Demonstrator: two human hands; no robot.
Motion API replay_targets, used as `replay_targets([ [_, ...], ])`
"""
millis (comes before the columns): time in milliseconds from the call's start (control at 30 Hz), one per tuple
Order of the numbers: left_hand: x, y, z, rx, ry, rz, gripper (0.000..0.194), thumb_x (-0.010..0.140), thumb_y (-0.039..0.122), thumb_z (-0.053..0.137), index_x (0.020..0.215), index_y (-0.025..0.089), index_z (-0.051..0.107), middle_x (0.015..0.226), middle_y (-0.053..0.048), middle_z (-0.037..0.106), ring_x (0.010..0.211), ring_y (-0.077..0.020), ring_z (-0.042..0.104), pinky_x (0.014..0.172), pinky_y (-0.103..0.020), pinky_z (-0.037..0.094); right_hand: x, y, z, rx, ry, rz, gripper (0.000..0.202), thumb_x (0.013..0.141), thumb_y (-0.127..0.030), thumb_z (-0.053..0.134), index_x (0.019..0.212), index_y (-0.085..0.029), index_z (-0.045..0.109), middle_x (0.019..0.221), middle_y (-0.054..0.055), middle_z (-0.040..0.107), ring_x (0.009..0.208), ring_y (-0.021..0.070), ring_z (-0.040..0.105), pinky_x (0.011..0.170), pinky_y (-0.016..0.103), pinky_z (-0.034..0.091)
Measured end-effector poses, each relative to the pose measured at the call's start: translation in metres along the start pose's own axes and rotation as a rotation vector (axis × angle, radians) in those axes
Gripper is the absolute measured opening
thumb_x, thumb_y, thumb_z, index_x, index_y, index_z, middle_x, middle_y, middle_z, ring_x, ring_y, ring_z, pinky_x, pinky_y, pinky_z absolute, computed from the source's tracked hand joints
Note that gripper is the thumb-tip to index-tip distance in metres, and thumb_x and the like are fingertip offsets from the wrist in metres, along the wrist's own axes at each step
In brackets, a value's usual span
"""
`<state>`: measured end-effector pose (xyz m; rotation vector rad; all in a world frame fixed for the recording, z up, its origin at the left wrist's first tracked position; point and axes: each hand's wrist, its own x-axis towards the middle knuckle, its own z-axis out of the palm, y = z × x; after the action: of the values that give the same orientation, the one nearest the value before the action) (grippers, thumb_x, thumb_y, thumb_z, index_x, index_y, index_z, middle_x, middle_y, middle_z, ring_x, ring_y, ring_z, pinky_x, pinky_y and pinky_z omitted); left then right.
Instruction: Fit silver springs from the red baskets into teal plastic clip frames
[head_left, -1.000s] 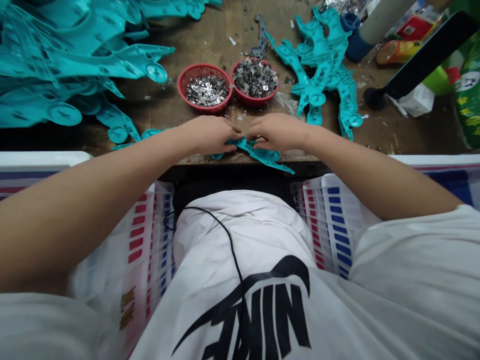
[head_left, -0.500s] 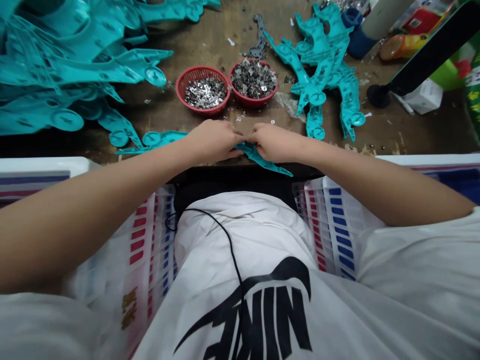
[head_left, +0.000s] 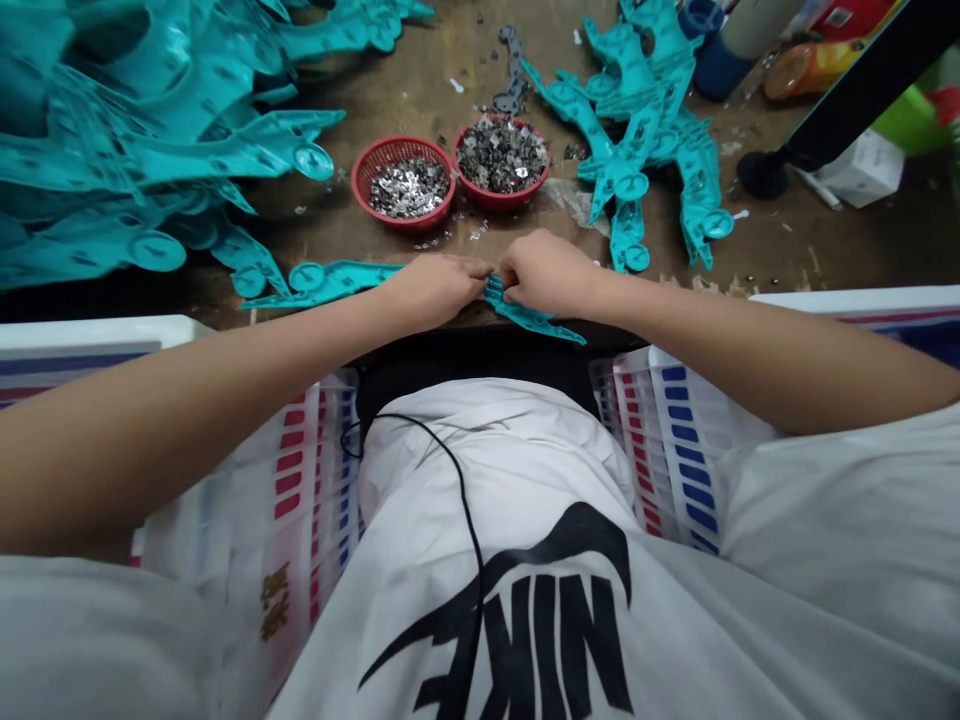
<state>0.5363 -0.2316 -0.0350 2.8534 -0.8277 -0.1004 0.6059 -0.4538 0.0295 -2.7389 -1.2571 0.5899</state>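
Note:
A long teal plastic part (head_left: pixel 337 280) lies along the front edge of the table, its right end reaching just past the edge. My left hand (head_left: pixel 442 290) is closed over the middle of this part. Close beside it, my right hand (head_left: pixel 546 272) is bent in a pinch against the part; whatever sits between its fingertips is hidden. Just behind my hands stand two red baskets: the left basket (head_left: pixel 362 180) holds shiny small metal pieces, the right basket (head_left: pixel 504 202) darker small metal clips.
A large heap of teal parts (head_left: pixel 187 130) covers the left of the table. More teal parts (head_left: pixel 630 150) are piled at the right, near a black stand (head_left: pixel 765 172) and a white box (head_left: pixel 866 170). A grey curved piece (head_left: pixel 512 70) lies at the back. Plastic baskets (head_left: pixel 679 450) flank my lap.
My right hand has lifted slightly and its fingers are more curled at the part. The left hand has flattened a little over it. The view has shifted slightly.

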Motion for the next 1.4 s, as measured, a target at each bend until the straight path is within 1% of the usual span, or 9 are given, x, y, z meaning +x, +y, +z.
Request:
replay_targets([
  [233, 0.003, -0.004, -0.008, 0.089, -0.112, -0.011, 0.033, 0.114, 0.029, 0.065, 0.134, 0.018, 0.088, 0.134, -0.016, 0.088, 0.114, -0.0309, 0.085, 0.1, -0.038, 0.063, -0.003, -0.007, 0.011, -0.084, 0.027, -0.024, 0.026, 0.103, -0.019, 0.075, 0.12, -0.011, 0.092, 0.112, 0.02, 0.09, 0.107, 0.0341, 0.083, 0.095, 0.039, 0.06],
  [367, 0.007, -0.013, -0.009, -0.01, -0.071, -0.005, 0.034, 0.111, 0.028, 0.069, 0.137, 0.021, 0.09, 0.144, -0.015, 0.088, 0.126, -0.0335, 0.085, 0.109, -0.04, 0.061, 0.002, -0.001, 0.008, -0.08, 0.042, -0.058, 0.031, 0.1, -0.024, 0.078, 0.125, -0.011, 0.092, 0.111, 0.02, 0.09, 0.11, 0.0371, 0.084, 0.098, 0.042, 0.062],
  [533, 0.007, -0.025, -0.007, -0.095, -0.02, 0.017, 0.028, 0.11, 0.03, 0.073, 0.126, 0.022, 0.095, 0.143, -0.012, 0.09, 0.127, -0.0326, 0.087, 0.112, -0.039, 0.062, 0.0, 0.021, -0.025, 0.0, 0.105, -0.019, 0.035, 0.099, -0.028, 0.079, 0.128, -0.013, 0.093, 0.118, 0.021, 0.089, 0.114, 0.0398, 0.083, 0.104, 0.05, 0.062],
  [667, 0.005, -0.023, -0.006, -0.099, 0.013, 0.021, 0.044, 0.108, 0.03, 0.074, 0.15, 0.023, 0.088, 0.141, -0.014, 0.09, 0.13, -0.0325, 0.086, 0.115, -0.04, 0.063, -0.007, 0.03, -0.041, 0.137, 0.263, -0.042, 0.042, 0.107, -0.036, 0.068, 0.135, -0.014, 0.09, 0.117, 0.02, 0.089, 0.114, 0.039, 0.082, 0.105, 0.055, 0.064],
  [767, 0.004, -0.022, -0.005, -0.126, 0.026, 0.079, 0.049, 0.109, 0.027, 0.071, 0.155, 0.024, 0.086, 0.151, -0.014, 0.086, 0.135, -0.0312, 0.084, 0.119, -0.04, 0.063, -0.008, 0.025, -0.037, 0.189, 0.327, -0.096, 0.046, 0.111, -0.041, 0.063, 0.142, -0.017, 0.088, 0.116, 0.018, 0.09, 0.115, 0.0378, 0.081, 0.102, 0.054, 0.066],
  [933, 0.007, -0.029, 0.003, -0.168, 0.039, 0.058, 0.043, 0.106, 0.031, 0.073, 0.145, 0.023, 0.092, 0.151, -0.013, 0.086, 0.135, -0.0334, 0.084, 0.119, -0.043, 0.064, -0.004, 0.015, -0.024, 0.203, 0.285, -0.135, 0.043, 0.112, -0.038, 0.063, 0.138, -0.014, 0.087, 0.119, 0.018, 0.089, 0.115, 0.0348, 0.081, 0.104, 0.052, 0.065],
  [1067, 0.006, -0.032, 0.005, -0.187, 0.021, 0.044, 0.043, 0.106, 0.033, 0.073, 0.142, 0.023, 0.093, 0.153, -0.014, 0.085, 0.135, -0.034, 0.083, 0.12, -0.044, 0.064, -0.003, 0.024, -0.025, 0.159, 0.26, -0.114, 0.039, 0.113, -0.038, 0.065, 0.135, -0.014, 0.087, 0.118, 0.019, 0.088, 0.115, 0.0362, 0.081, 0.106, 0.052, 0.063],
  [1300, 0.0, -0.009, -0.009, -0.087, 0.017, 0.104, 0.054, 0.113, 0.029, 0.064, 0.165, 0.028, 0.079, 0.179, -0.011, 0.069, 0.163, -0.0309, 0.069, 0.134, -0.042, 0.057, 0.017, 0.047, -0.023, 0.067, 0.307, -0.055, 0.05, 0.119, -0.043, 0.06, 0.155, -0.013, 0.078, 0.134, 0.022, 0.084, 0.127, 0.0391, 0.076, 0.116, 0.053, 0.058],
  [1400, -0.001, -0.001, -0.01, -0.077, -0.037, 0.182, 0.053, 0.117, 0.024, 0.06, 0.167, 0.027, 0.078, 0.175, -0.012, 0.072, 0.165, -0.0271, 0.068, 0.135, -0.038, 0.056, 0.026, 0.046, -0.016, 0.009, 0.343, -0.07, 0.056, 0.116, -0.04, 0.063, 0.162, -0.009, 0.072, 0.149, 0.026, 0.079, 0.14, 0.04, 0.072, 0.119, 0.052, 0.056],
])
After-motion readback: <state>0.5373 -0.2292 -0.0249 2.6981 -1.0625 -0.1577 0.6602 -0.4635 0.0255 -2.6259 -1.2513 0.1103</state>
